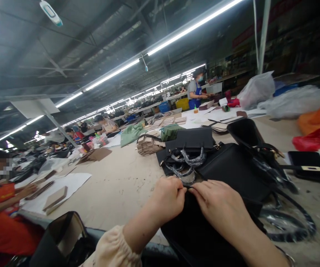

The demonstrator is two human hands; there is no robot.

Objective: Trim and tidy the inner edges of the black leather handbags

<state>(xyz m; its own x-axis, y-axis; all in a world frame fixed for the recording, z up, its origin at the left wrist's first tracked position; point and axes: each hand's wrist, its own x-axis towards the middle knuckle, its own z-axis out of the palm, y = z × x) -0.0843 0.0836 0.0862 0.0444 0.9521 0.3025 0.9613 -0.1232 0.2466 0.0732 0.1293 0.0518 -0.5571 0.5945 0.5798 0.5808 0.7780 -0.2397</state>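
A black handbag [195,226] lies at the table's front edge, below and between my hands. My left hand [167,196] is closed, its thumb and fingers pinching the bag's upper edge. Close beside it, my right hand [218,204] pinches the same edge, fingers bent over it. The fingertips hide the exact spot they grip. Just beyond my hands are handles [194,157] wrapped in clear plastic, on another black bag [189,139]. A large black bag panel [232,167] rests to the right of it.
Stacked tan pieces [148,144] and green cloth [133,133] lie farther back. A plastic-wrapped strap [296,235] curls at right. A co-worker in an orange apron [2,193] sits at left near an open dark bag [62,233]. Another person [195,91] stands across the table.
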